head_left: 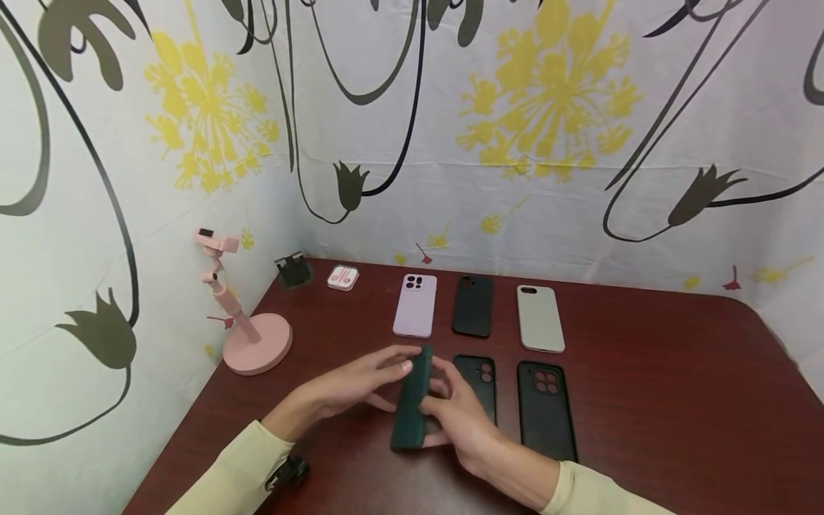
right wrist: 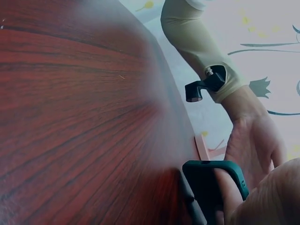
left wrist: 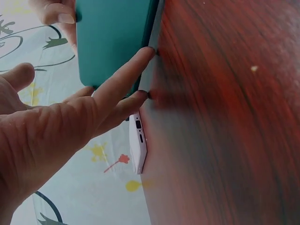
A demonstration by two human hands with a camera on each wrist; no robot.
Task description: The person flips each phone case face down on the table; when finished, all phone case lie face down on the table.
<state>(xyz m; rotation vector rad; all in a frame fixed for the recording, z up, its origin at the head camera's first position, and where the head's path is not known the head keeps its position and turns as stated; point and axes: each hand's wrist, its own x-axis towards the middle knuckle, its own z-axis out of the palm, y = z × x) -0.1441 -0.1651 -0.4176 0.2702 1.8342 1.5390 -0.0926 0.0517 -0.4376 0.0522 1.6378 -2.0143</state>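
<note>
A dark green phone case [head_left: 410, 411] stands tilted on its long edge over the table between the two hands. My right hand [head_left: 465, 422] grips it from the right, with the thumb [right wrist: 227, 187] laid over its dark inner side in the right wrist view. From the left, my left hand [head_left: 347, 383] reaches to the case with long, mostly straight fingers. Its fingertips lie along the edge of the green back in the left wrist view, while the thumb [left wrist: 21, 77] stands away. Close behind the right hand lies a black phone case [head_left: 484, 375], partly covered by it.
Another black case [head_left: 547, 408] lies to the right. Behind are a lilac [head_left: 415, 307], a black [head_left: 473, 307] and a pale grey case [head_left: 541, 322]. A pink stand [head_left: 257, 347], a small white box [head_left: 342, 277] and a dark clear-edged item [head_left: 294, 270] stand at the left.
</note>
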